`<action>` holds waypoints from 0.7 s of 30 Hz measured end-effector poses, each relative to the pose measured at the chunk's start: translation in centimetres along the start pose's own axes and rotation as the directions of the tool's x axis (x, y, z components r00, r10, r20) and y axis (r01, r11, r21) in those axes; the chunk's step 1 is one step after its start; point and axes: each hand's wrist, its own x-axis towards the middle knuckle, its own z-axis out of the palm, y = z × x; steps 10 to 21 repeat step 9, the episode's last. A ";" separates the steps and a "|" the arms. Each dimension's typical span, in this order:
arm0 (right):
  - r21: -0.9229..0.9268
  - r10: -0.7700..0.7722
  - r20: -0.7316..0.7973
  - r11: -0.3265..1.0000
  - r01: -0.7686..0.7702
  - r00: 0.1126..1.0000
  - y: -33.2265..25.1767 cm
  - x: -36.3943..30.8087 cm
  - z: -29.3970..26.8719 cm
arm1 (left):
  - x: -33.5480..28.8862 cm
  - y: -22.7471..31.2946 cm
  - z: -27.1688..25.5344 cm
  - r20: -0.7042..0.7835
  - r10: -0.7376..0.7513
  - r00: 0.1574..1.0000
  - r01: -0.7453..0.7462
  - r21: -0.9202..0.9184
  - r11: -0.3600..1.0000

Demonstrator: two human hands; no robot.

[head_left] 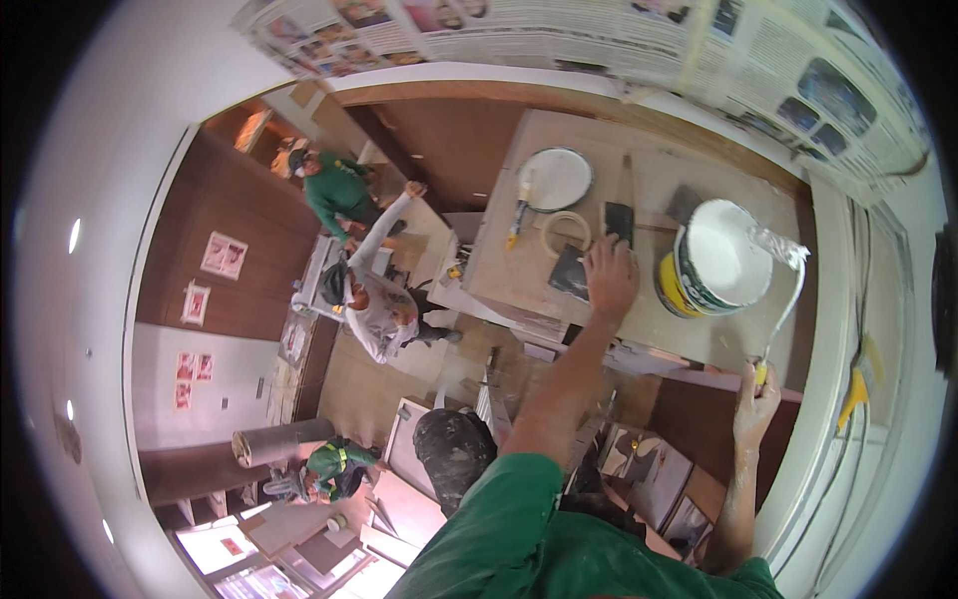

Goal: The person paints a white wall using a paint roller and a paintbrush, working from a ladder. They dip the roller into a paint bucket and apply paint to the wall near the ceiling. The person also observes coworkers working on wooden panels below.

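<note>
My right hand (755, 403) is closed around the yellow handle of a paint roller (786, 290). The roller's white-coated head rests by the right rim of a paint bucket (726, 258) holding white paint. Over a dark square piece of sheet (569, 273) on the board, my left hand (611, 280) has its fingers stretched out and apart. Just beyond it lies another dark flat piece (619, 224). Close by are a roll of tape (566, 234) and a round tub of white paint (559, 181), with a paintbrush (520, 208) against its left side.
Printed newspaper sheets (559, 42) cover the surface above the board (654, 165). A yellow brush-like tool (855, 399) and cables hang at the right. Below left, people in a green shirt (339, 188), a white shirt (384, 314) and a green top (334, 467) stand among boards and panels.
</note>
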 end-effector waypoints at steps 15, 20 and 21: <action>0.220 0.123 0.037 0.967 -0.128 0.992 0.1 -0.3 0.3 | -2.7 -1.0 -1.6 0.141 0.145 0.979 -0.135 -0.080 0.988; 0.220 0.123 0.037 0.967 -0.128 0.992 0.1 -0.3 0.3 | -2.7 -1.0 -1.6 0.141 0.145 0.979 -0.135 -0.080 0.988; 0.220 0.123 0.037 0.967 -0.128 0.992 0.1 -0.3 0.3 | -2.7 -1.0 -1.6 0.141 0.145 0.979 -0.135 -0.080 0.988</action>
